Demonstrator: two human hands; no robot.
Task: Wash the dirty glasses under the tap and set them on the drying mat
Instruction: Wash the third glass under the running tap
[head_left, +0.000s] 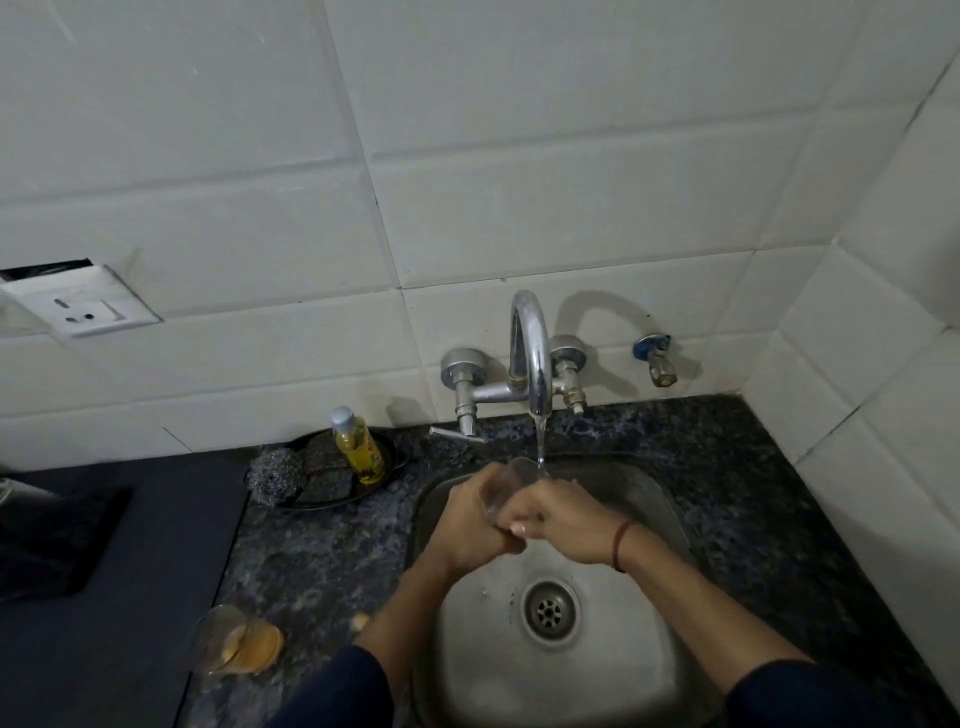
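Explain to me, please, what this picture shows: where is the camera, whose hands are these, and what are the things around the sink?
There is no machine here: a person works with bare hands. The only camera sits on the person's head and looks down, so both arms enter from the bottom edge.

The left hand and the right hand together hold a clear glass over the steel sink, fingers curled round it. Water runs from the tap down to the glass's mouth.

On the stone counter to the left stands a second glass with brownish remains inside. Further back, a black dish holds a yellow soap bottle, and a steel scrubber lies at its edge. At the far left is what looks like a dark mat.
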